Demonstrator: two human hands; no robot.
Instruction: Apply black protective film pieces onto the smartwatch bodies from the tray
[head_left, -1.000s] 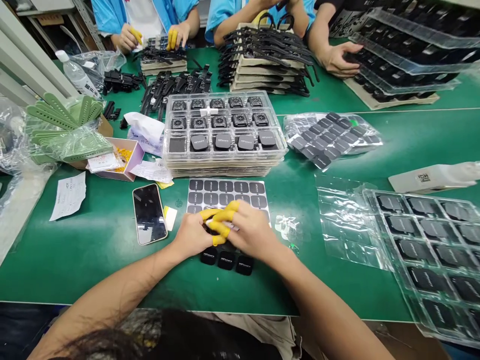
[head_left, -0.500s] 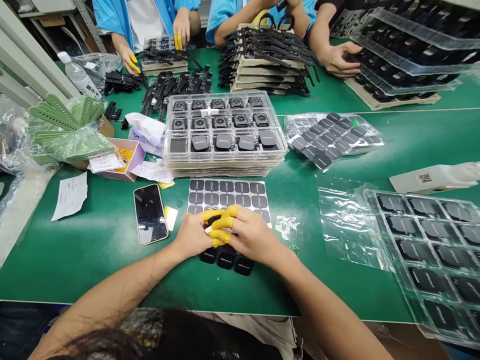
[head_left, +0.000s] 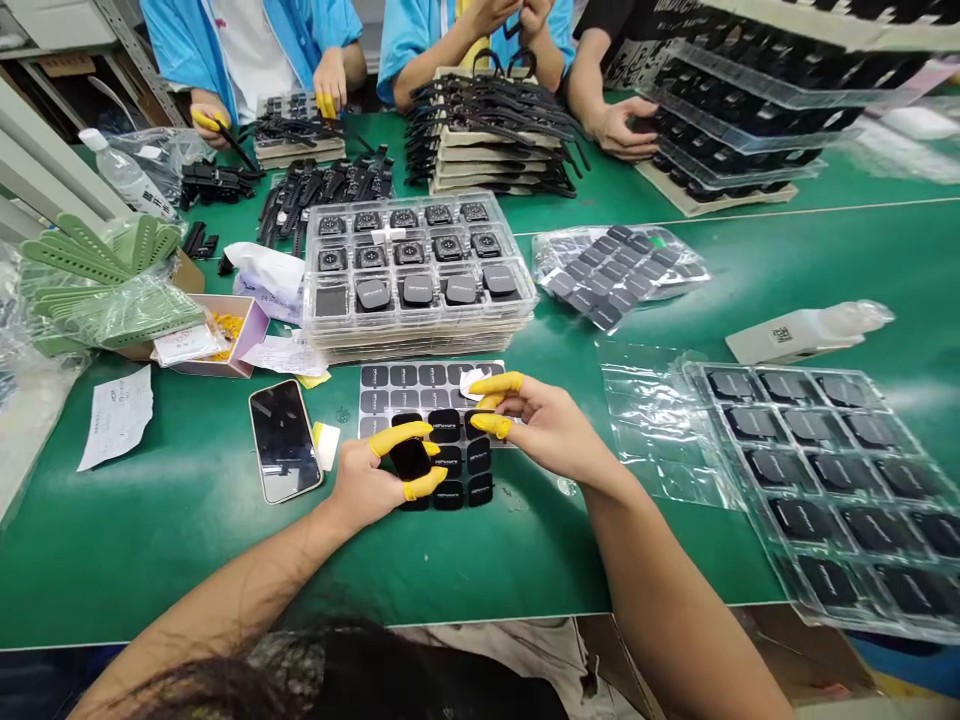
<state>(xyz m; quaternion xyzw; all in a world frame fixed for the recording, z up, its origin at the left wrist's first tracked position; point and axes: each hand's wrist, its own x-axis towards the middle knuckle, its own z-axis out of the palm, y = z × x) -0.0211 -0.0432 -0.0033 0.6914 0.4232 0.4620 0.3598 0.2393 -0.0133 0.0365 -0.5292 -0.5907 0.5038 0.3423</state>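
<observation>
My left hand (head_left: pixel 369 468), in yellow finger cots, grips a black square watch body (head_left: pixel 411 460) by its edges, its glossy face upward. My right hand (head_left: pixel 551 425) is to the right, also in yellow finger cots, with a crumpled white wipe (head_left: pixel 472 382) pinched at its fingertips. Beneath and between the hands lie several black square pieces with white lettering (head_left: pixel 480 488). One of them sits right by my right fingers; whether they touch it I cannot tell. Behind these is a sheet of grey square stickers (head_left: pixel 405 377), partly hidden by the right hand.
A stacked clear tray of watch bodies (head_left: pixel 420 322) stands behind the sheet. A phone (head_left: pixel 286 440) is at left, beside green straps (head_left: pixel 112 290). At right are a lettered-piece tray (head_left: pixel 825 480), a white bottle (head_left: pixel 802 332) and bagged stickers (head_left: pixel 615 270). Co-workers sit opposite.
My hands were together over the black pieces; they have moved apart, uncovering more of them. The watch body stays in my left hand, while the white wipe is now in my right. The view has shifted.
</observation>
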